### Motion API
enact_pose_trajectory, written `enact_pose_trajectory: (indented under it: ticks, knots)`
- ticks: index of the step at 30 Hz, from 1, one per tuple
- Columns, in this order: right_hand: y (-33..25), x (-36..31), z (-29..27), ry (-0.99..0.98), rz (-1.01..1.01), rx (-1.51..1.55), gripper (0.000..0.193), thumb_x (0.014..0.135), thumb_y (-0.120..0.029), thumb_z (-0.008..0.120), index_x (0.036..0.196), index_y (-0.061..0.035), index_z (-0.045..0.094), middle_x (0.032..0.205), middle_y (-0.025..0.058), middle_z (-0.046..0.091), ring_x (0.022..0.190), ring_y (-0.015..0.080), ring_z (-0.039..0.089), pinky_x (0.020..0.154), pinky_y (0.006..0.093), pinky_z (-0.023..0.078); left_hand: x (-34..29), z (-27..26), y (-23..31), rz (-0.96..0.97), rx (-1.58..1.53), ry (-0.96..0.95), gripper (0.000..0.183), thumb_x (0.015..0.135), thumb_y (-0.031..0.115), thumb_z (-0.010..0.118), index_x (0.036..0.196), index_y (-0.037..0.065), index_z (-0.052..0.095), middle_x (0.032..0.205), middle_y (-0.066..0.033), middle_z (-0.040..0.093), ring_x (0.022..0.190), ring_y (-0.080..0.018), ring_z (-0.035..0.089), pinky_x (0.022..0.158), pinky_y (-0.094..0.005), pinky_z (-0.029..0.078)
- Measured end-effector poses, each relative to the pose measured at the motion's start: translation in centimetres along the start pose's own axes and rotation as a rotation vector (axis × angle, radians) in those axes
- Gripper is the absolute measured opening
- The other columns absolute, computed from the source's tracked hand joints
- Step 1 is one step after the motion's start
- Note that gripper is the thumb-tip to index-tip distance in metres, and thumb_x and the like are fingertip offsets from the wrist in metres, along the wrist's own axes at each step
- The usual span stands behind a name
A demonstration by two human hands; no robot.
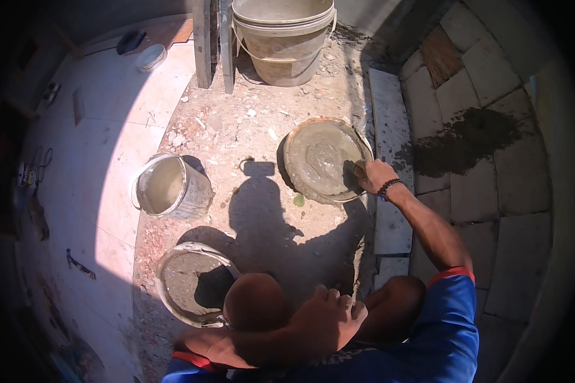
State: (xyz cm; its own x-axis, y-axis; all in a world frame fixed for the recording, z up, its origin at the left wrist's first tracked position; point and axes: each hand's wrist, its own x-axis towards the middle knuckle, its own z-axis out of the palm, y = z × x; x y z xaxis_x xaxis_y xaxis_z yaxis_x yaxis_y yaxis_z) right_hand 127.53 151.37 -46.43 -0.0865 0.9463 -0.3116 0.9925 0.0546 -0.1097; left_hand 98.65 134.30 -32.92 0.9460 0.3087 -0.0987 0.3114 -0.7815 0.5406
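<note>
A round bucket (294, 159) holds smooth, wet grey cement mortar (329, 159). At its right rim is my right hand (375, 176), with a dark beaded bracelet at the wrist. Its fingers are closed, and whatever they grip is hidden against a dark patch on the mortar. Close to my knees, my left hand (329, 317) is curled, apart from the buckets; its palm side does not show. Left of my knees stands another bucket (166, 300) with rougher grey mortar (188, 281), partly in shadow.
A small pale pail (195, 198) stands to the left. Beyond, a large bucket (281, 64) with a wire handle stands beside upright wooden posts (227, 45). Large tiles (473, 198) with a dark wet smear (473, 140) are on the right. A hammer (81, 264) lies on the pale floor left.
</note>
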Motion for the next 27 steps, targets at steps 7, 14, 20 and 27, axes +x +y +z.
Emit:
enact_pose_trajectory:
  ticks: [7,14,20,27]
  knots:
    - [2.8,-4.3,3.5,0.099,0.076,0.25,0.033,0.079,-0.02,0.063,0.105,-0.0044,0.052,0.08,0.0237,0.065,0.082,0.0443,0.063,0.074,0.0502,0.051,-1.3,-0.3,-0.5,-0.012,0.011,0.023,0.035,0.088,0.029,0.06,0.112,0.004,0.058,0.086,-0.0149,0.061,0.077,-0.0285,0.061,0.073,-0.0404,0.046]
    - [3.2,-6.0,2.0,0.179,0.077,0.311,0.032,0.079,-0.02,0.064,0.101,-0.001,0.051,0.077,0.0256,0.064,0.078,0.046,0.062,0.071,0.0518,0.05,0.2,-0.3,-1.1,0.077,-0.072,0.022,0.042,0.086,0.031,0.064,0.118,0.003,0.058,0.086,-0.0166,0.062,0.077,-0.0309,0.062,0.074,-0.0424,0.047]
    - [0.7,-8.9,-11.1,0.247,0.02,0.4,0.04,0.077,-0.016,0.07,0.107,0.001,0.048,0.076,0.0256,0.064,0.08,0.0436,0.064,0.07,0.0487,0.05,0.5,-0.5,-1.4,0.059,0.01,0.028,0.045,0.088,0.038,0.063,0.121,0.009,0.059,0.088,-0.0164,0.064,0.083,-0.033,0.064,0.076,-0.0437,0.049]
    - [-0.6,-18.4,-25.6,0.257,-0.047,0.788,0.037,0.079,-0.02,0.079,0.102,-0.0002,0.057,0.078,0.0036,0.059,0.066,0.0094,0.054,0.057,0.0277,0.045,2.2,-1.2,-0.8,0.126,0.009,-0.024,0.044,0.088,0.038,0.063,0.12,0.009,0.058,0.088,-0.0157,0.064,0.082,-0.032,0.064,0.078,-0.0415,0.049]
